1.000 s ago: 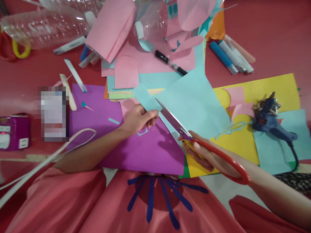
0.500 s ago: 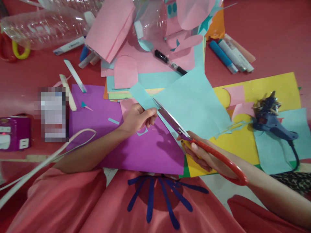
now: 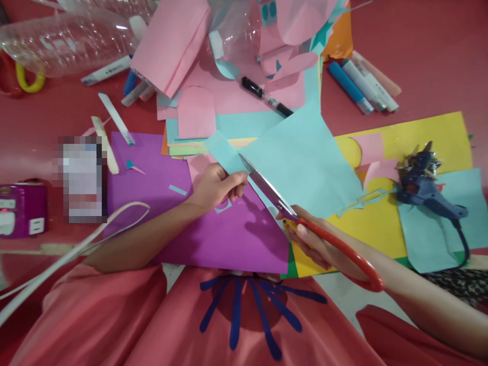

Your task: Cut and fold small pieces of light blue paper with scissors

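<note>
Between the thumb and curled fingers of my left hand (image 3: 219,188) is a narrow light-blue paper strip (image 3: 223,150), its far end pointing up and left. My right hand (image 3: 310,236) grips red-handled scissors (image 3: 339,246), thumb and fingers closed around the handles. The blades look nearly together, and their tips lie at the strip's right edge, close to my left thumb. Right of the blades lies a large light-blue paper sheet (image 3: 301,157). Under my hands is a purple sheet (image 3: 229,244) with small paper scraps on it.
A glue gun (image 3: 430,195) lies at right on yellow paper (image 3: 446,137). Clear plastic bottles (image 3: 72,40), a pink-covered box (image 3: 171,46), a black pen (image 3: 267,96) and markers (image 3: 351,86) lie at the back. At left are a phone (image 3: 84,178) and a white cable (image 3: 84,244).
Both hands stay almost in place. The scissor handles have shifted very slightly left, and the whole view has drifted a little.
</note>
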`<action>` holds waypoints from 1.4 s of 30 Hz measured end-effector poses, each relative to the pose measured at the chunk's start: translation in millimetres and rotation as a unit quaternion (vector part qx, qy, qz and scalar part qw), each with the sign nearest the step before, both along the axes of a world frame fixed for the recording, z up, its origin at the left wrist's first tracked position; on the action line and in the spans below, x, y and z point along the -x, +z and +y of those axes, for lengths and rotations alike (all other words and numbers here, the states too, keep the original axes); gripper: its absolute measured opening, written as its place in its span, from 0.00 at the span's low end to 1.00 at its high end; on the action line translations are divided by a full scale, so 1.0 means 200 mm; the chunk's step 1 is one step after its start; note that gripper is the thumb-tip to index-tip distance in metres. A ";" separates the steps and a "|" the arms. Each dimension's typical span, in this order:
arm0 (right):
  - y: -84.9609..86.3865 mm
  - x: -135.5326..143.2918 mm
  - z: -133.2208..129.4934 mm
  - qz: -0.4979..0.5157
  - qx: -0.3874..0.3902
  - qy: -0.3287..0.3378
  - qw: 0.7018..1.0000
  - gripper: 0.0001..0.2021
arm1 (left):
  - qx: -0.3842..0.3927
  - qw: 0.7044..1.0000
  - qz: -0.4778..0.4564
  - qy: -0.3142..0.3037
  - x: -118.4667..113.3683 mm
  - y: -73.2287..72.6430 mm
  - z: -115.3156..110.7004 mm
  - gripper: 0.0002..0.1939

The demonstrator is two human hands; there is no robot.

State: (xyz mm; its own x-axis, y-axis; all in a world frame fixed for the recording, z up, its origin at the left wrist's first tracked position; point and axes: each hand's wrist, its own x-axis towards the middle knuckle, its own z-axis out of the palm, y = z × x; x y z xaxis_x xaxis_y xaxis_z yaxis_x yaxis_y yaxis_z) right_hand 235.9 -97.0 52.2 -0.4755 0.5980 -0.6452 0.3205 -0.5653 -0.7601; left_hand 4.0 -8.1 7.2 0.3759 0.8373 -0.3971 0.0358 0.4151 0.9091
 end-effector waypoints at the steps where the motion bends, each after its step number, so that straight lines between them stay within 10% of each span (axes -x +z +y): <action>1: 0.00 0.01 0.00 -0.003 -0.002 -0.003 1.000 0.27 | -0.002 1.000 -0.001 0.000 0.00 0.00 0.00 0.12; 42: 0.00 -0.07 0.03 -0.100 -0.105 0.012 0.989 0.25 | 0.025 1.000 0.009 -0.004 0.01 -0.01 0.01 0.13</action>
